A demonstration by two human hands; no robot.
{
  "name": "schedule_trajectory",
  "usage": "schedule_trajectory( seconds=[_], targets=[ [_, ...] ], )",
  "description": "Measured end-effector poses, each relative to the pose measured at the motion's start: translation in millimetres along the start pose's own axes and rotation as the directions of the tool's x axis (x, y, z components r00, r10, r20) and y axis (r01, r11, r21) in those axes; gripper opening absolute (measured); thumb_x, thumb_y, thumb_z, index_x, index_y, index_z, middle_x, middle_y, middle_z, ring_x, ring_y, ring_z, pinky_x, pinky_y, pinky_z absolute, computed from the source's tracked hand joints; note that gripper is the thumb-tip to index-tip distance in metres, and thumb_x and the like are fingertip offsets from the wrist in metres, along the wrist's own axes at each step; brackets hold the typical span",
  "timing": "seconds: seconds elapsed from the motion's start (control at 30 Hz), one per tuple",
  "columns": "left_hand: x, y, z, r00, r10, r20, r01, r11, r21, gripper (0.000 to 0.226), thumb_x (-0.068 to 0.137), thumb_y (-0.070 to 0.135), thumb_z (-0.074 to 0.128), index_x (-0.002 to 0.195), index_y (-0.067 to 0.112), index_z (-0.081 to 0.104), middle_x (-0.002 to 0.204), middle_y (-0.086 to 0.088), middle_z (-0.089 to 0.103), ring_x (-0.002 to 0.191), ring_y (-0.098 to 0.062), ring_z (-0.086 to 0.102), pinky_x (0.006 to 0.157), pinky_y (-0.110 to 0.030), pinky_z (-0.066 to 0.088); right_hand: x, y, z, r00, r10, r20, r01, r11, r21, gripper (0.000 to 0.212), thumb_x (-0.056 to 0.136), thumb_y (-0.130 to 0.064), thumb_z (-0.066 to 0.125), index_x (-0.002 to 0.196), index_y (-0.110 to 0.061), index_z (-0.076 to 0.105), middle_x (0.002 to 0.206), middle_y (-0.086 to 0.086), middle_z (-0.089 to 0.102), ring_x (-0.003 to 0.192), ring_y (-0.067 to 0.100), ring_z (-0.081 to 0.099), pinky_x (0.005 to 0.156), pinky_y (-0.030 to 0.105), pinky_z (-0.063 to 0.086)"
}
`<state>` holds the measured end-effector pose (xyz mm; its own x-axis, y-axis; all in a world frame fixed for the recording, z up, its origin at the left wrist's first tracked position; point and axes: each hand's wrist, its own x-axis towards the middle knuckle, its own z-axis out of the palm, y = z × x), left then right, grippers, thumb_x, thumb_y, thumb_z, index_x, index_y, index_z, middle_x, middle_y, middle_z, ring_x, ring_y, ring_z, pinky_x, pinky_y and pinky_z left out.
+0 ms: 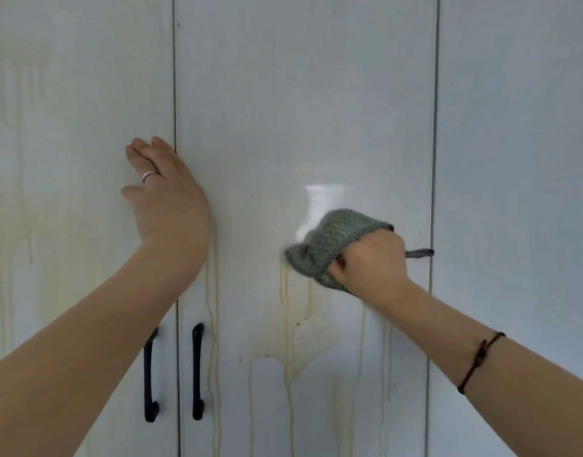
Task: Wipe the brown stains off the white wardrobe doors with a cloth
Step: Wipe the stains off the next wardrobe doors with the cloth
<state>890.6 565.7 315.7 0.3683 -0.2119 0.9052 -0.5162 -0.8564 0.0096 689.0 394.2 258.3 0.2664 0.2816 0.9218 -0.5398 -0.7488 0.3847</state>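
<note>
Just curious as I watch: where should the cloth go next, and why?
Probably wipe straight down: the right hand grips the cloth just above brown drips that run down the middle door, while the left hand rests flat over the seam.

No readable text, labels, brands or numbers on wardrobe doors (303,94) or cloth (329,249).

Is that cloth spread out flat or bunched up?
Bunched up: the right hand grips the grey cloth in a wad against the middle door.
</note>
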Motion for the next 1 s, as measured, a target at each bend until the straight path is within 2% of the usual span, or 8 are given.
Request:
schedule_trajectory(
  seconds=[0.13, 0.23, 0.3, 0.43, 0.53, 0.73, 0.87, 1.0],
  targets=[
    [-2, -8, 2, 0.999, 0.029, -0.031, -0.029, 1.000, 0.010, 0.060, 0.099, -0.004, 0.026, 0.145, -0.021, -0.009, 0.153, -0.043, 0.009, 0.147, -0.049, 0.019, 0.092, -0.045, 0.052, 21, 37, -3, 0.990, -0.129, 0.065, 0.133, 0.988, -0.072, 0.033, 0.082, -0.037, 0.073, 0.059, -0.018, 0.060, 0.053, -0.003, 0.055, 0.046, 0.021, 0.053, 0.041, 0.027, 0.041],
    [-4, -10, 6, 0.996, 0.061, -0.061, -0.058, 0.997, 0.055, 0.060, 0.096, -0.003, 0.019, 0.146, -0.021, -0.008, 0.152, -0.043, 0.014, 0.145, -0.049, 0.025, 0.091, -0.042, 0.053, 92, 77, -11, 0.983, 0.166, -0.081, -0.176, 0.976, -0.131, 0.042, 0.088, -0.048, 0.065, 0.060, -0.022, 0.047, 0.054, -0.009, 0.047, 0.049, 0.020, 0.046, 0.044, 0.023, 0.028],
    [-3, -8, 10, 0.996, 0.062, -0.070, -0.056, 0.995, 0.082, 0.060, 0.093, -0.003, 0.016, 0.145, -0.022, -0.007, 0.151, -0.043, 0.016, 0.145, -0.048, 0.026, 0.091, -0.040, 0.054, 126, 93, -11, 0.900, 0.370, -0.229, -0.398, 0.913, -0.088, 0.036, 0.089, -0.045, 0.053, 0.063, -0.024, 0.039, 0.054, -0.011, 0.037, 0.052, 0.019, 0.042, 0.047, 0.023, 0.017],
    [-4, -5, 7, 0.998, 0.043, -0.051, -0.040, 0.998, 0.054, 0.060, 0.098, -0.003, 0.023, 0.144, -0.024, -0.009, 0.151, -0.045, 0.013, 0.145, -0.050, 0.023, 0.094, -0.044, 0.052, 118, 87, -4, 0.846, 0.462, -0.267, -0.493, 0.868, -0.063, 0.033, 0.087, -0.040, 0.050, 0.062, -0.024, 0.037, 0.050, -0.010, 0.034, 0.050, 0.017, 0.040, 0.047, 0.023, 0.015],
    [-5, -6, 2, 0.999, 0.031, -0.036, -0.031, 0.999, 0.022, 0.058, 0.099, -0.005, 0.022, 0.144, -0.023, -0.010, 0.151, -0.046, 0.008, 0.146, -0.052, 0.017, 0.097, -0.050, 0.050, 61, 58, -5, 0.898, 0.406, -0.171, -0.423, 0.903, -0.076, 0.040, 0.088, -0.045, 0.056, 0.057, -0.025, 0.041, 0.048, -0.012, 0.035, 0.046, 0.014, 0.039, 0.046, 0.019, 0.014],
    [-5, -3, -2, 0.997, 0.056, -0.057, -0.050, 0.993, 0.105, 0.061, 0.098, -0.003, 0.027, 0.142, -0.026, -0.008, 0.149, -0.046, 0.015, 0.144, -0.052, 0.025, 0.094, -0.043, 0.054, -6, 51, -4, 0.998, -0.054, -0.046, 0.051, 0.997, -0.050, 0.036, 0.082, -0.038, 0.054, 0.051, -0.020, 0.050, 0.046, -0.005, 0.045, 0.038, 0.017, 0.044, 0.047, 0.018, 0.024],
    [-2, -3, 0, 0.996, 0.060, -0.066, -0.049, 0.986, 0.160, 0.060, 0.096, -0.002, 0.024, 0.143, -0.026, -0.005, 0.149, -0.044, 0.019, 0.142, -0.051, 0.030, 0.091, -0.038, 0.055, 95, 101, -10, 0.956, 0.243, -0.164, -0.264, 0.956, -0.125, 0.044, 0.086, -0.054, 0.053, 0.057, -0.023, 0.040, 0.051, -0.009, 0.039, 0.045, 0.019, 0.041, 0.047, 0.020, 0.020],
    [-3, -4, 2, 0.997, 0.060, -0.051, -0.052, 0.988, 0.148, 0.061, 0.097, -0.001, 0.024, 0.143, -0.026, -0.006, 0.150, -0.045, 0.016, 0.143, -0.051, 0.028, 0.093, -0.038, 0.054, 195, 136, -14, 0.867, 0.400, -0.298, -0.428, 0.903, -0.035, 0.061, 0.087, -0.076, 0.036, 0.074, -0.021, 0.059, 0.070, -0.007, 0.058, 0.065, 0.020, 0.055, 0.058, 0.028, 0.034]
  ],
)
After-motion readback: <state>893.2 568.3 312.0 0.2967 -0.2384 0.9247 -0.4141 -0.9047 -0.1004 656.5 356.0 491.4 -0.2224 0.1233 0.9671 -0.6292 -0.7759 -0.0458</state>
